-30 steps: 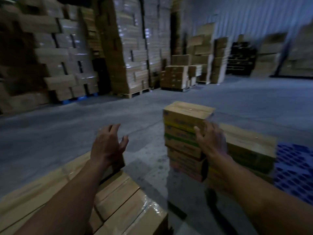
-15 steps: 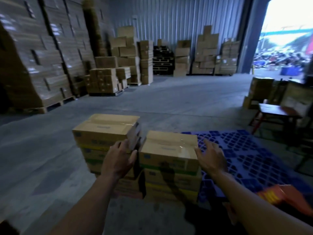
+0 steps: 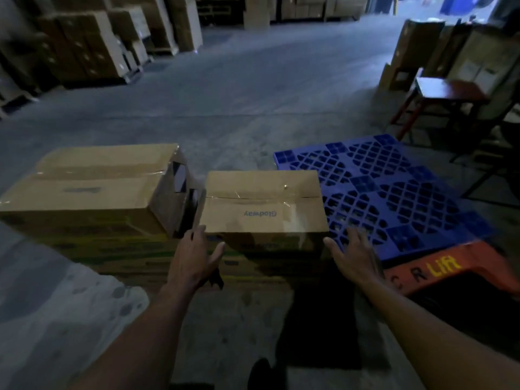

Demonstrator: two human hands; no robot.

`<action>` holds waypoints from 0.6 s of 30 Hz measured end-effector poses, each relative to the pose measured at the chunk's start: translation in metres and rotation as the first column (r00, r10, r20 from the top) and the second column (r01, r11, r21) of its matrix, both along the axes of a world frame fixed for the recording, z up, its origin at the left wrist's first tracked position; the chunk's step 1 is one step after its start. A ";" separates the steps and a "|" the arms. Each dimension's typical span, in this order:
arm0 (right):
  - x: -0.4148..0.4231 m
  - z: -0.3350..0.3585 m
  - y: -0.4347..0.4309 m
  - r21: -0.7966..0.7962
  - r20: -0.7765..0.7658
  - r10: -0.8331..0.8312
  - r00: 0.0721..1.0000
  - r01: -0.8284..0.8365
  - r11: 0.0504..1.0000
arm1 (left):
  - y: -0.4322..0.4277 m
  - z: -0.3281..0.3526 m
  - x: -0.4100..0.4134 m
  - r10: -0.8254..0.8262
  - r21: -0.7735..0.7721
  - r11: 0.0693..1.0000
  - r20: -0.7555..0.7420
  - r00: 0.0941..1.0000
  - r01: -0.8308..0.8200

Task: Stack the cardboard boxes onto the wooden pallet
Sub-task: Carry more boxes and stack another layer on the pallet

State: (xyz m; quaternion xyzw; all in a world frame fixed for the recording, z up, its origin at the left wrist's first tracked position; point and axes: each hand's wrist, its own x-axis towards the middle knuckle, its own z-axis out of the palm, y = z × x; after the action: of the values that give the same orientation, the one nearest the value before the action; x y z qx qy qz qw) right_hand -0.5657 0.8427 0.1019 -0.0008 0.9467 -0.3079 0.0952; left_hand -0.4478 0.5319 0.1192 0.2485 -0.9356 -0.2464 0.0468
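On the floor (image 3: pixel 225 102) before the person, two stacks of cartons stand side by side, so close that I cannot tell whether they touch. The blue lattice pallet (image 3: pixel 394 187) lies just beside them on the right. It looks moulded rather than wooden, and the part in view carries nothing.

The box (image 3: pixel 263 204) topping the right stack sits lower than the top of the left stack (image 3: pixel 90 181). It is also the one nearest the pallet, which is probably why it is taken first.

Both hands are apart and clamped on nothing, with fingers spread. The left hand (image 3: pixel 197 257) is at the box's near left corner, its thumb against or just off the front face. The right hand (image 3: pixel 354 257) is at the near right corner, over the pallet's edge. Set one to each side, they are placed to squeeze the box between the palms, the sensible hold for a wide taped carton with no handles showing on this side. Contact looks just begun, at most.

An orange machine part (image 3: pixel 444 268) with yellow lettering lies near the right forearm, close to the pallet's near edge, and may crowd the swing across. A stool (image 3: pixel 447 90) stands well behind.
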 end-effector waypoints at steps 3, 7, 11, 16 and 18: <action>-0.045 -0.033 -0.032 -0.018 0.085 -0.029 0.996 0.030 0.999 | -0.042 -0.044 -0.049 0.025 0.067 0.997 0.080 0.997 -0.030; -0.092 -0.066 -0.067 -0.014 0.135 -0.085 0.987 0.087 0.996 | -0.086 -0.093 -0.104 0.064 0.115 0.990 0.147 0.987 -0.081; -0.121 -0.099 -0.081 -0.015 0.180 -0.162 0.970 0.167 0.986 | -0.111 -0.128 -0.141 0.163 0.198 0.958 0.222 0.961 -0.208; -0.145 -0.122 -0.082 -0.069 0.258 -0.297 0.919 0.324 0.943 | -0.126 -0.155 -0.159 0.280 0.384 0.869 0.142 0.950 -0.313; -0.154 -0.130 -0.080 -0.094 0.294 -0.318 0.901 0.359 0.929 | -0.131 -0.164 -0.161 0.371 0.502 0.785 0.086 0.925 -0.362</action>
State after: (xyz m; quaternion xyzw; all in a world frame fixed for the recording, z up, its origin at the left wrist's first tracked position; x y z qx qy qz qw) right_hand -0.7201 0.7631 -0.0283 0.1997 0.8848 -0.3853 0.1696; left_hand -0.6087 0.4009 -0.0445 0.4263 -0.7703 -0.4730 0.0344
